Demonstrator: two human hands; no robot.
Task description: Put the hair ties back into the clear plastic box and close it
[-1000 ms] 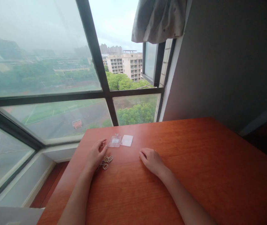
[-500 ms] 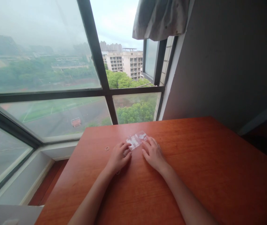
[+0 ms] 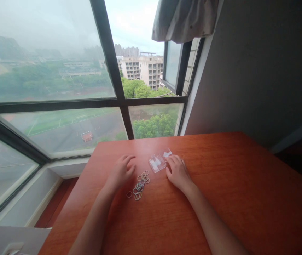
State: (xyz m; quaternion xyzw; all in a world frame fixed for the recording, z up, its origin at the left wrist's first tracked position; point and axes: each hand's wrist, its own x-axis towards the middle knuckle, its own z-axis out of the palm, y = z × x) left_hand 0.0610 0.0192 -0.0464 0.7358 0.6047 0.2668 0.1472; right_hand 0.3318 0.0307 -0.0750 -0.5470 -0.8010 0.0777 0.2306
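Observation:
A small clear plastic box (image 3: 157,163) with its lid (image 3: 166,154) lying open behind it sits on the red-brown table (image 3: 220,184). My right hand (image 3: 176,171) rests flat beside the box, fingertips touching its right edge, fingers stretched out. A loose heap of several small pale rubber bands (image 3: 139,184) lies on the table in front of the box. My left hand (image 3: 120,173) hovers just left of the bands, fingers spread, holding nothing.
A large window with dark frames (image 3: 114,81) runs along the table's far and left sides. A grey wall (image 3: 259,71) stands at the right. A curtain (image 3: 183,19) hangs bunched at the top. The table's left edge drops to a sill and floor.
My left hand has drawn back leftwards, uncovering the heap of rubber bands. The box with its lid now lies by my right hand's fingertips; the single band seen at the left is gone.

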